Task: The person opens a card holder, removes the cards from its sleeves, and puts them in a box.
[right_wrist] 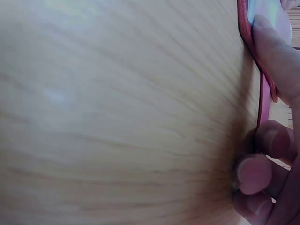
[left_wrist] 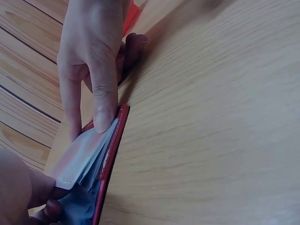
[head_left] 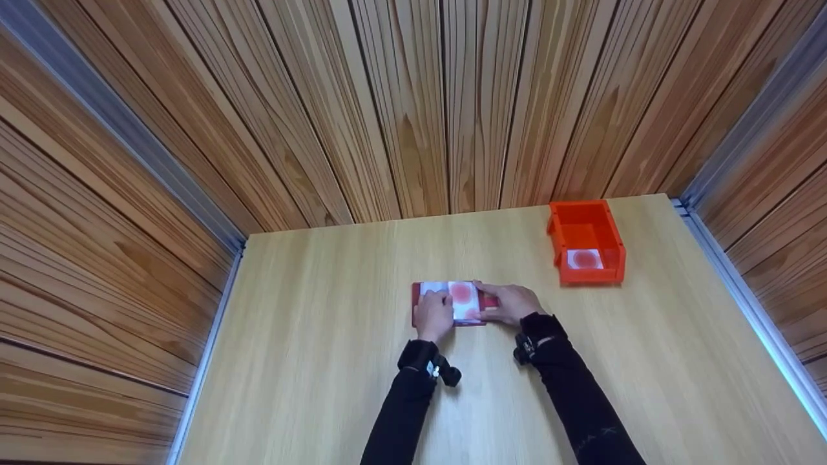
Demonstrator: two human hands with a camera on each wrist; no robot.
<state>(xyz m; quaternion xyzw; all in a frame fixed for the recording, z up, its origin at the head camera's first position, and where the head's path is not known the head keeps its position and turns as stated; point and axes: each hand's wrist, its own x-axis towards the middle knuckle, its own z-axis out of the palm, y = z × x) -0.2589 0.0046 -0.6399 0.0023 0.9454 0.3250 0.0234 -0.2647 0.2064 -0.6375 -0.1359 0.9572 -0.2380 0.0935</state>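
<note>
A red card holder (head_left: 416, 305) with clear sleeves lies opened out on the table. A white card with a soft red circle (head_left: 460, 294) lies in or on it. In the left wrist view, my left hand (head_left: 434, 314) pinches the near corner of the card (left_wrist: 75, 161), which has raised digits. My right hand (head_left: 512, 303) grips the holder's right end, thumb on the near edge and fingers on the far side. Bluish clear sleeves (left_wrist: 79, 204) fan out beneath the card. In the right wrist view, the right thumb presses the holder's red edge (right_wrist: 255, 51).
An orange-red open-front bin (head_left: 585, 213) stands at the back right of the table (head_left: 310, 336). Inside its front lies a white card with a red circle (head_left: 585, 259). Wood-panelled walls (head_left: 420, 110) with metal corner rails enclose the back and sides.
</note>
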